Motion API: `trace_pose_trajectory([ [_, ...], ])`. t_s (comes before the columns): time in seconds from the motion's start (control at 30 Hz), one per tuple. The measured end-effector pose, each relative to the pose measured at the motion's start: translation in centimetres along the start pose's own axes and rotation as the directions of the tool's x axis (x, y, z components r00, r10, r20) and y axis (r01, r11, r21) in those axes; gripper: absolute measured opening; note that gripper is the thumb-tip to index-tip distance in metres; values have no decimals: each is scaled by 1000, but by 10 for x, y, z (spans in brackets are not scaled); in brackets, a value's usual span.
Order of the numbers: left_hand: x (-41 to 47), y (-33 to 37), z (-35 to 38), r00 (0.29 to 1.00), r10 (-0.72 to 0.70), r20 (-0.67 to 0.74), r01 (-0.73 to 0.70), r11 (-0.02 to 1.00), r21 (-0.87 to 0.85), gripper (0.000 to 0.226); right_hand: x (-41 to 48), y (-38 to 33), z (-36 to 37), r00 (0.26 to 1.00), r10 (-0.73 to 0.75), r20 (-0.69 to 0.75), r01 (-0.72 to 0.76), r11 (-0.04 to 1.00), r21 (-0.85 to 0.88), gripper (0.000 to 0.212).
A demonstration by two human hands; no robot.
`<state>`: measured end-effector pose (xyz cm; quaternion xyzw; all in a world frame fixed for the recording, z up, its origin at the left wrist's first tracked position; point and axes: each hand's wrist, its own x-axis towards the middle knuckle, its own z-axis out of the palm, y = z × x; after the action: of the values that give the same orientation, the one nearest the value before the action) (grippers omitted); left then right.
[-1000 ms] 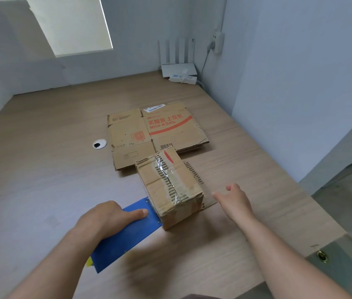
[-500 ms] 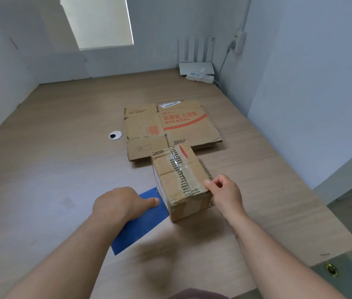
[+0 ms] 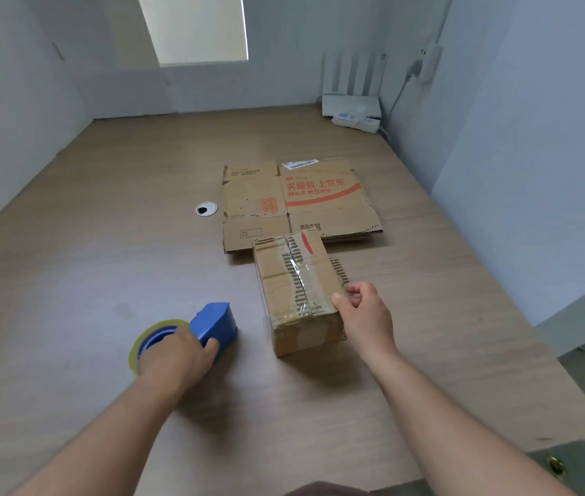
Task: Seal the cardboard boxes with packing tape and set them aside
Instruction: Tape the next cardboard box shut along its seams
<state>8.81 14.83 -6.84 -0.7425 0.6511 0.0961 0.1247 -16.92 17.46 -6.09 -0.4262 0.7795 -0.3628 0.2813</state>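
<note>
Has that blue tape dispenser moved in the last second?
Yes. The dispenser, gripped by the left hand, has gone left: it was against the box, which has kept its place at the flat cardboard, and now a gap separates them.

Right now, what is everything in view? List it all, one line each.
taped box: one, brown, clear tape along top, mid-table
flattened boxes: flat stack, number unclear, brown with red print, behind the taped box
tape dispenser: one, blue, left of the taped box
tape roll: one, yellowish, on the dispenser
grommet: one, white, left of the flattened boxes
router: one, white, far right corner
power strip: one, white, before the router
table: one, light wood
left hand: grips the tape dispenser
right hand: holds the taped box's near right edge
</note>
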Motion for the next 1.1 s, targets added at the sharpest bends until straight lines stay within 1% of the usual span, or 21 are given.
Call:
trace_pose_trajectory([
  [0.07,-4,0,7,1000,-2,7,2,1000,25,43,1,3,2,999,-41,22,42,998,-50,20],
  [0.13,-8,2,12,998,-59,-25,59,998,9,56,1,5,2,997,-67,40,70,994,-80,19],
  [0.17,-11,5,11,994,-80,-67,79,996,-29,66,0,5,2,996,-78,48,82,993,-89,19],
  [0.2,-16,11,9,991,-57,-123,45,994,-104,73,0,5,1,994,-89,58,95,991,-98,19],
  [0.23,-21,20,6,985,0,-172,-40,972,-230,75,0,3,0,993,-95,71,103,988,-112,22],
  [0.3,-34,52,-7,978,114,-176,-193,820,-539,75,0,-4,0,991,-76,110,92,985,-148,38],
  [0.33,-39,70,-13,982,146,-121,-190,730,-656,76,-1,-10,2,990,-49,129,72,980,-183,50],
  [0.37,-41,87,-14,987,150,-57,-142,650,-747,77,-2,-16,5,990,-20,140,53,970,-239,62],
  [0.43,-42,111,-11,997,83,11,-37,556,-830,77,-7,-23,15,990,19,137,33,930,-367,78],
  [0.5,-43,119,-7,1000,19,-9,-18,526,-850,71,-7,-22,22,993,5,117,43,912,-408,74],
  [0.63,-43,113,-6,1000,5,-19,-19,467,-884,59,10,-10,7,980,-85,180,143,932,-333,36],
  [0.7,-42,106,-7,998,34,-47,-58,496,-867,57,21,-4,-5,959,-142,246,217,926,-311,32],
  [0.77,-43,98,-11,987,141,-80,-148,586,-797,60,29,-5,-17,917,-187,353,295,914,-280,32],
  [0.8,-43,93,-15,972,221,-84,-209,639,-741,65,32,-9,-23,883,-201,423,340,896,-285,38],
  [0.83,-41,90,-19,950,302,-77,-276,699,-660,73,34,-15,-28,841,-206,500,405,853,-330,59],
  [0.87,-39,86,-23,928,367,-62,-338,761,-554,80,35,-21,-32,794,-198,575,491,767,-414,81],
  [0.9,-35,84,-25,914,404,-49,-383,815,-435,83,35,-27,-33,754,-187,629,576,647,-499,94],
  [0.93,-33,83,-27,907,419,-51,-412,854,-317,84,35,-33,-34,721,-193,665,648,529,-548,99],
  [0.97,-31,83,-28,905,422,-64,-425,880,-213,83,36,-36,-32,698,-201,688,689,450,-568,99],
  [1.03,-27,84,-27,899,426,-99,-434,898,-73,80,38,-35,-30,654,-237,718,744,370,-556,92],
  [1.1,-24,85,-26,893,440,-99,-445,895,-29,77,42,-26,-31,608,-256,751,785,334,-522,83],
])
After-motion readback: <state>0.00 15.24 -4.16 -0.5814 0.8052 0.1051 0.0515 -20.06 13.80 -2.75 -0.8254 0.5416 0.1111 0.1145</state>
